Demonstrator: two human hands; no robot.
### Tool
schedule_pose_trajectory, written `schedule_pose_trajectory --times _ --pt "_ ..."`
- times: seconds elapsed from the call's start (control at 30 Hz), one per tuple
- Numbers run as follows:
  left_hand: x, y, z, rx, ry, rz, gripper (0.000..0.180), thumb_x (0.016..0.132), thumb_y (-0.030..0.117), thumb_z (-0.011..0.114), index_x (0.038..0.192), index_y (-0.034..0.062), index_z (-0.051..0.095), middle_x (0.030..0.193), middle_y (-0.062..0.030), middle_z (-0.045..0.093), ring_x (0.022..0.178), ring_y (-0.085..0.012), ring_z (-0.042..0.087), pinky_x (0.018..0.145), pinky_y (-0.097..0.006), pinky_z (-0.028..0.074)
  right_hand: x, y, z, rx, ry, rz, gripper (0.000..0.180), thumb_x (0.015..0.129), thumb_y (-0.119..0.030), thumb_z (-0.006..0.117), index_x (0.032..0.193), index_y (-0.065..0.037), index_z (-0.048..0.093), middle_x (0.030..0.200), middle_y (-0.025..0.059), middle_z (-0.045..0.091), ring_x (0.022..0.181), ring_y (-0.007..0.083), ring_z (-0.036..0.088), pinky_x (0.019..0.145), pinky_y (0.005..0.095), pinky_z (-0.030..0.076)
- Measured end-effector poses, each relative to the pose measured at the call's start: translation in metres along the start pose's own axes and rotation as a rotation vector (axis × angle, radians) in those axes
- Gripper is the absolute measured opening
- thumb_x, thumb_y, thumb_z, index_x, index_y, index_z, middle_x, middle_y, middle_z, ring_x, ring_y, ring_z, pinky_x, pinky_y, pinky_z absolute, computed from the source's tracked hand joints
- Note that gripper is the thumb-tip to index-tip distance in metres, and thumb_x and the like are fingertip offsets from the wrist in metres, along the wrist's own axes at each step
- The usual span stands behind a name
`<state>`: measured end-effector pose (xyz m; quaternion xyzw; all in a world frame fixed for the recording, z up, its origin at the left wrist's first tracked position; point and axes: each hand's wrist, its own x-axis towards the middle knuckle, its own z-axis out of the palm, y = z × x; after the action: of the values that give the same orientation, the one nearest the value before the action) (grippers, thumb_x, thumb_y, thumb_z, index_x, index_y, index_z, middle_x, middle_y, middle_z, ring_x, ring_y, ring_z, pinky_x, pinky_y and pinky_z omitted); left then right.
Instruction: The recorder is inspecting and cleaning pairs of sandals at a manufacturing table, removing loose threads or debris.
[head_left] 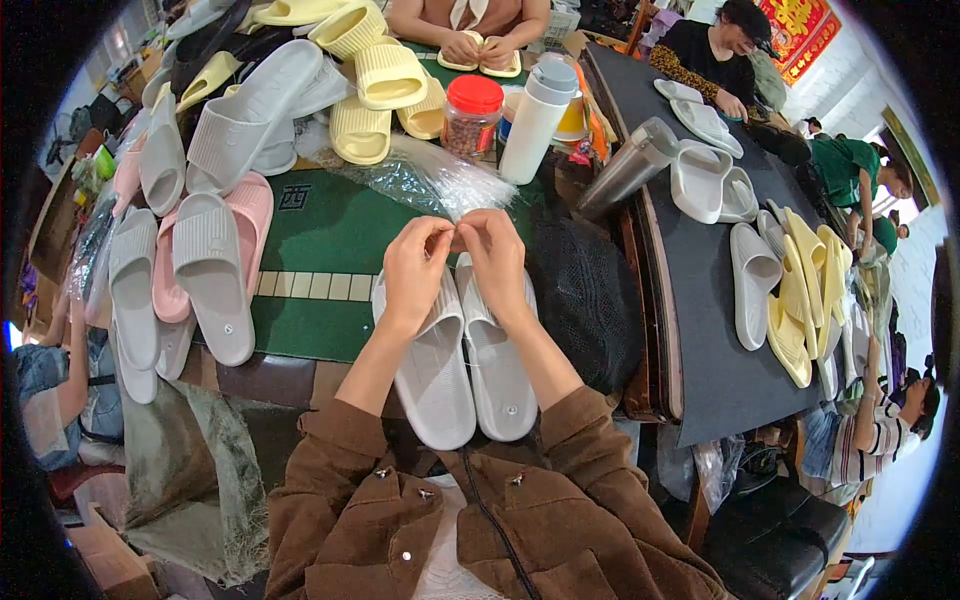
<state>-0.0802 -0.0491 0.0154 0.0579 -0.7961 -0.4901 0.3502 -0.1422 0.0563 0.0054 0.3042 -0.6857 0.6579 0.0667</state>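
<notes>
A pair of grey slide slippers (437, 395) lies side by side at the table's near edge, soles down, heels toward me. Above their toe ends, my left hand (414, 268) and my right hand (496, 262) meet with fingertips pinched together. Anything between the fingers is too small or thin to make out. Just beyond my fingers lies a bundle of thin clear plastic strands (440, 178), its whitish ends fanned toward the bottle. My wrists and forearms partly cover the slippers' straps.
Grey, pink and yellow slippers (212, 280) are heaped at the left. A red-lidded jar (472, 115), a white bottle (540, 120) and a steel tumbler (632, 165) stand beyond. More slippers lie on the dark right-hand table (700, 300). Opposite, another person's hands (478, 50) hold yellow slippers.
</notes>
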Motion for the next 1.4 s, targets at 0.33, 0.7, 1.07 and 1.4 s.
schedule_pose_trajectory --times 0.33,0.7,1.07,1.4 --pt "0.0 -0.003 0.0 0.011 -0.029 -0.018 0.007 0.085 0.002 0.061 0.091 -0.0016 0.061 0.079 -0.0075 0.063 0.066 -0.0135 0.058 0.062 -0.027 0.047 0.0 0.007 0.003 -0.091 -0.03 -0.043 0.006 0.088 -0.001 0.059 0.091 0.003 0.056 0.091 0.011 0.056 0.073 0.0184 0.062 0.056 0.0275 0.053" --pt "-0.001 -0.004 -0.003 0.088 -0.059 -0.059 0.008 0.084 0.003 0.059 0.09 -0.001 0.061 0.085 -0.0129 0.063 0.07 -0.0242 0.062 0.066 -0.033 0.049 0.002 -0.006 -0.001 -0.151 0.079 -0.028 0.013 0.089 -0.006 0.06 0.1 0.0 0.058 0.097 0.0098 0.057 0.081 0.018 0.059 0.061 0.0273 0.052" --pt "-0.001 -0.003 -0.001 0.031 -0.078 -0.069 0.017 0.084 0.002 0.059 0.1 0.0003 0.058 0.083 -0.0145 0.062 0.073 -0.0283 0.061 0.067 -0.037 0.048 0.003 0.0 -0.002 -0.273 -0.08 -0.188 0.022 0.091 -0.01 0.054 0.108 -0.006 0.068 0.116 0.0132 0.058 0.102 0.0263 0.058 0.085 0.0332 0.047" --pt "-0.001 -0.014 -0.003 0.163 -0.089 -0.032 0.029 0.082 -0.001 0.057 0.111 -0.0001 0.057 0.08 -0.0136 0.059 0.07 -0.027 0.058 0.067 -0.036 0.047 0.006 -0.068 -0.038 0.465 0.095 0.1 0.031 0.102 -0.026 0.039 0.109 -0.002 0.058 0.108 0.0094 0.062 0.102 0.0172 0.059 0.07 0.0271 0.054"
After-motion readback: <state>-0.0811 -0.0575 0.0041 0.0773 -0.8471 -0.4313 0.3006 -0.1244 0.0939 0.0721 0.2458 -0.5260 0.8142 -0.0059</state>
